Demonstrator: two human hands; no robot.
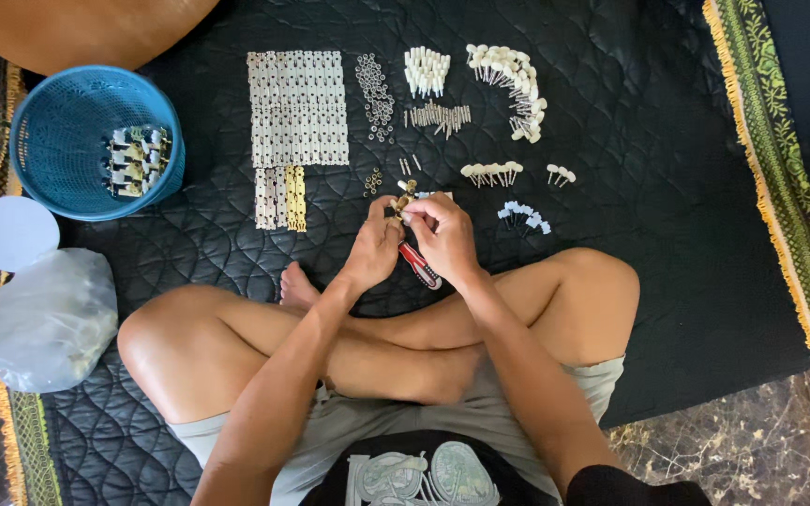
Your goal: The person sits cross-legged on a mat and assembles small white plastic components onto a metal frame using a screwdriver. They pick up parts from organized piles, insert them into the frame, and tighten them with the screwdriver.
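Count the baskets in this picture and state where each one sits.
1. A round blue basket stands on the black quilted mat at the upper left, beside the rows of metal plates; small assembled parts lie inside.

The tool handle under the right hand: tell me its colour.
Red with white markings: the tool handle pokes out below the right hand, seen in the head view.

Both forearms reach forward over crossed legs; left hand (374,251) and right hand (442,236) meet, fingers pinched together.
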